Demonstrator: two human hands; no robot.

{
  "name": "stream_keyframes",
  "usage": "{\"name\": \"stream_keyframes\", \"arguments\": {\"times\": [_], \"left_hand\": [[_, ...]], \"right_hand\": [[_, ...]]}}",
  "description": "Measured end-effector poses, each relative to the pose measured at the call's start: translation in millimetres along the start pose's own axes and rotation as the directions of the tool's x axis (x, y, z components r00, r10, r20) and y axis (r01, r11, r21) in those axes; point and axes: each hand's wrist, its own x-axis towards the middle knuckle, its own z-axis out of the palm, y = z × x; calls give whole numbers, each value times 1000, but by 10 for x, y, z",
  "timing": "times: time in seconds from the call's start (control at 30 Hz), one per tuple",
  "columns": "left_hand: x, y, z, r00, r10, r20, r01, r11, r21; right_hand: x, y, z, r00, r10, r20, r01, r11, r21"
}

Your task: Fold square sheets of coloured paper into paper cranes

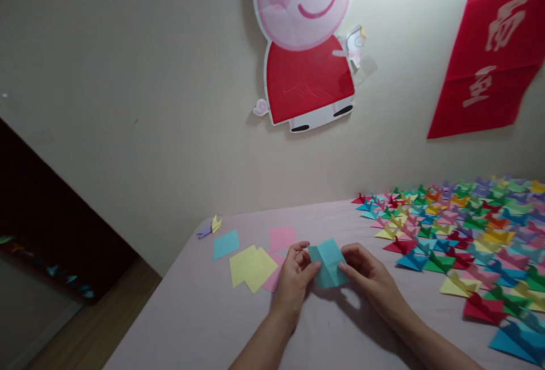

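A teal square of paper (pixel 327 262), creased down its middle, is held just above the pale pink table (pixel 204 319). My left hand (pixel 293 279) pinches its left edge with thumb and fingers. My right hand (pixel 368 276) pinches its right edge the same way. Both hands are closed on the sheet. To their left lie flat sheets: yellow (pixel 251 268), pink (pixel 281 238) and light blue (pixel 226 244).
Several rows of folded paper figures (pixel 464 239) in many colours cover the table's right side. Two small folded pieces (pixel 212 226) sit at the far left corner. A cartoon pig cutout (pixel 306 46) and a red banner (pixel 494 46) hang on the wall. The table's left edge drops to a wooden floor (pixel 97 330).
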Motion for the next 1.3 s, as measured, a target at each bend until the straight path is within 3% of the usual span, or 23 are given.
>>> {"name": "stream_keyframes", "arguments": {"times": [0.17,0.3,0.53,0.8,0.97,1.2,1.3], "left_hand": [[5,-1,-5,997,33,-63,-33,999,9],[-4,-6,-18,998,43,-46,-43,999,4],[-33,-2,-16,997,10,80,-9,1000,-21],[-19,-33,-46,996,-15,93,16,1000,-16],[-43,15,-26,994,-16,110,4,994,106],[-57,44,-8,971,142,195,-212,885,414],[-66,48,2,964,197,179,-261,837,482]], "right_hand": [[-37,22,-11,989,-150,-14,142,960,-243],[-42,8,-22,988,-154,8,144,909,-390],[-18,-26,-31,978,-208,-21,179,885,-430],[-8,-45,-33,960,-277,26,260,861,-438],[-7,-27,-25,962,-272,27,256,859,-444],[-16,-63,2,969,-238,68,245,885,-397],[-9,-73,3,971,-219,90,237,900,-367]]}}
